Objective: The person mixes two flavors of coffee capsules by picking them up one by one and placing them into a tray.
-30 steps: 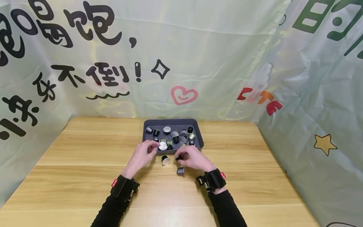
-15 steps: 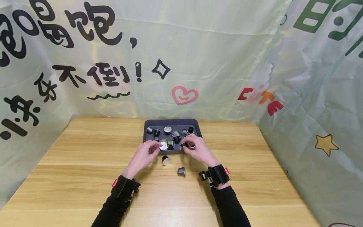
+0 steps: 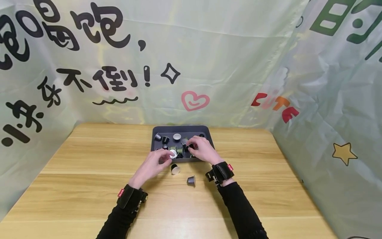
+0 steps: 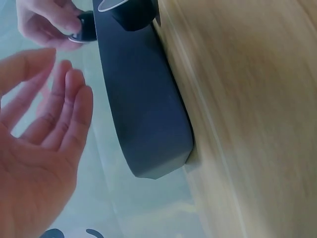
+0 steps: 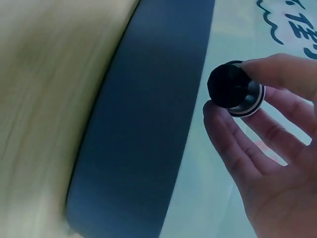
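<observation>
My right hand (image 3: 203,150) pinches a black coffee capsule (image 5: 229,87) between thumb and fingertips, above the right half of the dark grey tray (image 3: 182,160). My left hand (image 3: 153,165) hovers at the tray's front left corner, beside a white-lidded capsule (image 3: 173,153). In the left wrist view its fingers are loosely bent, with nothing between them. Several black, grey and green capsules lie in the tray; the right hand hides some of them. On the table before the tray lie a black capsule with a cream lid (image 3: 175,169) and a grey capsule (image 3: 191,181).
The tray stands near the back edge of the wooden table (image 3: 89,186). Behind and beside the table hangs a pale printed cloth (image 3: 226,66). In the left wrist view, a capsule (image 4: 132,14) shows above the tray's wall.
My right hand has lifted the black capsule from before the tray, carried it over the tray's right side, then shifted left toward the middle. The left hand has barely moved.
</observation>
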The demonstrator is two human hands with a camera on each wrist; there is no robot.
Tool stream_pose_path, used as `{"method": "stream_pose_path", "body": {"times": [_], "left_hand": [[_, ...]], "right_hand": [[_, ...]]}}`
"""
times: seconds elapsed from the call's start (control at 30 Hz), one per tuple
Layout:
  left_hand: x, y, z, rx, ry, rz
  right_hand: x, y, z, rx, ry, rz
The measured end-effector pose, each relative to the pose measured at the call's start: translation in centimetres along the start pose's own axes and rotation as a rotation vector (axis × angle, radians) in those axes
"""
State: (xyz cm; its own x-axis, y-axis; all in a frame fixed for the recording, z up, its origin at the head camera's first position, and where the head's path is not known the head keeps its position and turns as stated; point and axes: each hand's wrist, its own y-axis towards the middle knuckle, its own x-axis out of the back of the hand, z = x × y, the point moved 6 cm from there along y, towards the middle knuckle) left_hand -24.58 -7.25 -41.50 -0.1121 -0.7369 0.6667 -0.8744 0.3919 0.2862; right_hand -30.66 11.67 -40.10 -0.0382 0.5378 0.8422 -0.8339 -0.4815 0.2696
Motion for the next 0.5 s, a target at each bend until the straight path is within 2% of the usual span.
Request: {"method": "stream_pose_path", "body": {"times": [0.2, 0.5], "left_hand": [[-0.5, -0.1, -1.1, -0.132, -0.031, 0.082], [-0.7, -0.3, -1.4, -0.170, -0.058, 0.131]], "right_hand": [[-1.1, 1.0, -0.5, -0.011, -0.110, 0.060], [-2.0, 0.9, -1.6, -0.097, -0.161, 0.117]]}}
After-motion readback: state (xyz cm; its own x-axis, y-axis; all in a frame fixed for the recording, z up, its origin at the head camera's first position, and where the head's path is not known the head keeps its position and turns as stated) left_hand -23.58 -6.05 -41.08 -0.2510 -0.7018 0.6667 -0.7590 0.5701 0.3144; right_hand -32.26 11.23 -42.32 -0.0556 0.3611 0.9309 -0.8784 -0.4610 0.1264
